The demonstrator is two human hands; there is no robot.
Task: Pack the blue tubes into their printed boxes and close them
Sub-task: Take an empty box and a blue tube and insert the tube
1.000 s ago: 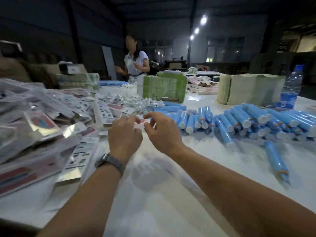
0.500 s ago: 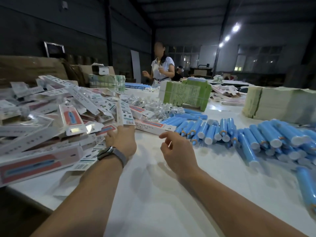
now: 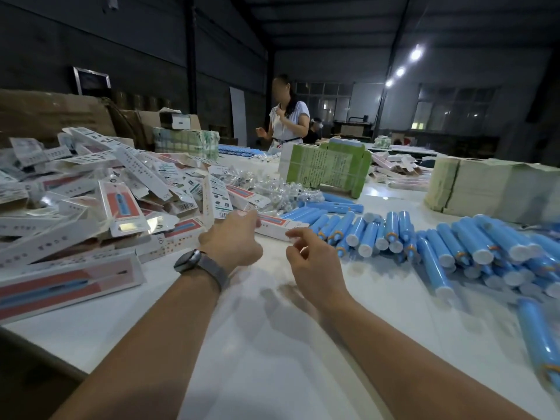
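Observation:
Blue tubes with white caps [image 3: 378, 234] lie in heaps on the white table [image 3: 272, 344], right of my hands, and one tube [image 3: 539, 338] lies alone near the right edge. Printed white-and-red boxes [image 3: 121, 204] are piled high on the left. One such box [image 3: 281, 227] lies flat between the pile and the tubes. My left hand [image 3: 233, 237], with a watch on the wrist, stretches its fingers to that box's left end. Just short of the box's near end, my right hand [image 3: 315, 262] hovers with loosely curled fingers and holds nothing.
A heap of small clear packets [image 3: 281, 192] lies behind the box. Farther back stand a green bundle of flat cartons [image 3: 327, 168] and a tall stack of pale sheets [image 3: 491, 189]. A person [image 3: 289, 116] stands at the table's far side. Brown cartons line the left.
My view has swung left toward the box pile. My left hand moved from the pile's edge to the flat box. My right hand stayed beside it.

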